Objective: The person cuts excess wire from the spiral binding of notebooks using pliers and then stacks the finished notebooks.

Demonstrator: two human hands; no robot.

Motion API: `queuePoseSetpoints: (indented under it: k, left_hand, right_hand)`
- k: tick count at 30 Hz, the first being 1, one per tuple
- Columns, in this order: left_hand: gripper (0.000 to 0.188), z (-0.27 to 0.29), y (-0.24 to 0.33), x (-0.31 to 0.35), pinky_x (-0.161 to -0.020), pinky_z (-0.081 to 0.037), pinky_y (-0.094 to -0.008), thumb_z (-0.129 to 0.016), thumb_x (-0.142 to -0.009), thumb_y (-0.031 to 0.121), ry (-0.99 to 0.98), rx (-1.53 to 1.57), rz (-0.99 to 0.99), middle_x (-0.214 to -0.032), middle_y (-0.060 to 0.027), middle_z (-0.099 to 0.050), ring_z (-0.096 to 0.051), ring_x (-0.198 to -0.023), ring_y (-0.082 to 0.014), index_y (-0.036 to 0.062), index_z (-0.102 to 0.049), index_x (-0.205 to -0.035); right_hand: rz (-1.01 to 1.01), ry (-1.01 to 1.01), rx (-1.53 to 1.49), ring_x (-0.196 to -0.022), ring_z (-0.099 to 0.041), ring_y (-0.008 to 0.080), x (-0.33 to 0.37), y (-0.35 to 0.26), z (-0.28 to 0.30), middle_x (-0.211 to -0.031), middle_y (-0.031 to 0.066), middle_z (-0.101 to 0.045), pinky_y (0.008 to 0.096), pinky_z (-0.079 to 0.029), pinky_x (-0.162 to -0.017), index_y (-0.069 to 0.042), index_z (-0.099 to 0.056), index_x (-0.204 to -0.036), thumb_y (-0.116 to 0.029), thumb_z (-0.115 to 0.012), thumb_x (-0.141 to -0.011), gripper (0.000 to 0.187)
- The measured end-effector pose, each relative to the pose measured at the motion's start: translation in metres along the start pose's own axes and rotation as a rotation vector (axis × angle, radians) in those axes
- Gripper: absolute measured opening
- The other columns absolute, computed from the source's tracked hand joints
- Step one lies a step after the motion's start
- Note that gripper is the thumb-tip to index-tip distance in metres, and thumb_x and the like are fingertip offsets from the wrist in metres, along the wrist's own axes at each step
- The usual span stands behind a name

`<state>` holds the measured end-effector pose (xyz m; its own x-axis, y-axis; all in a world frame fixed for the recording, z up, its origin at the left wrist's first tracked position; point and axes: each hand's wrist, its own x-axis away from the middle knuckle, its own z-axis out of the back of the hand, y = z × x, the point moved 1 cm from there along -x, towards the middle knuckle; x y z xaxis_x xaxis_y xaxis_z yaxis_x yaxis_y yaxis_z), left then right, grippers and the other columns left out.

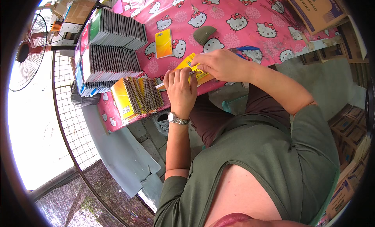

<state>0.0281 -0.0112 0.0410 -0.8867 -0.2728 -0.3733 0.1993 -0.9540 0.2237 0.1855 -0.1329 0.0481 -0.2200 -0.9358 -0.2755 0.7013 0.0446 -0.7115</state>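
Both my hands are at a yellow and orange notebook [204,79] near the table's front edge. Its punched edge and part of a wire spiral show between my fingers. My left hand [181,85], with a metal wristwatch [177,118] on its wrist, presses bent fingers over the left part of the notebook. From the right, my right hand [218,64] pinches at the spiral edge; what sits between its fingertips is too small to make out. Just beyond lies another yellow-orange notebook [163,43], flat on the table. A dark green half-round piece [204,34] rests to its right.
Stacks of black-spiral notebooks [113,62] stand at the left of the pink patterned table [230,41]. Nearer are several yellow spiral notebooks [136,96]. A blue-handled tool [250,49] lies beyond my right hand. Cardboard boxes [312,10] are at the right, a fan [29,51] at far left.
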Motion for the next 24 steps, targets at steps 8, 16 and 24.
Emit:
queuePoseSetpoints:
  k: [8,16,24]
  left_hand:
    - [0.022,-0.002,-0.006,0.000,-0.107,-0.036,-0.0483,-0.065,-0.091,0.018,-0.022,0.000,-0.022,-0.097,-0.0092,-0.065,-0.060,-0.096,-0.0296,0.0060,-0.057,-0.107]
    - [0.016,0.002,-0.004,0.004,-0.111,-0.033,-0.0501,-0.063,-0.091,0.014,0.008,0.097,0.006,-0.099,-0.0083,-0.066,-0.061,-0.101,-0.0282,0.0063,-0.059,-0.104]
    - [0.026,0.005,-0.004,0.008,-0.114,-0.019,-0.0584,-0.072,-0.082,0.022,0.075,-0.185,0.093,-0.114,-0.0065,-0.061,-0.049,-0.124,-0.0317,0.0119,-0.061,-0.103]
  right_hand:
    - [-0.219,0.021,0.378,-0.105,-0.063,0.0329,-0.086,0.122,-0.017,-0.117,0.0169,-0.061,0.0436,-0.051,-0.090,-0.011,-0.055,-0.130,-0.041,-0.053,-0.099,0.044]
    - [-0.162,0.189,0.418,-0.125,-0.048,0.0414,-0.033,0.135,-0.026,-0.134,0.0217,-0.048,0.0515,-0.043,-0.104,-0.010,-0.060,-0.117,-0.033,-0.072,-0.077,0.048]
    - [-0.285,-0.250,0.326,-0.115,-0.060,0.0325,-0.036,0.126,0.011,-0.123,0.0181,-0.060,0.0386,-0.047,-0.099,-0.005,-0.064,-0.104,-0.037,-0.076,-0.075,0.044]
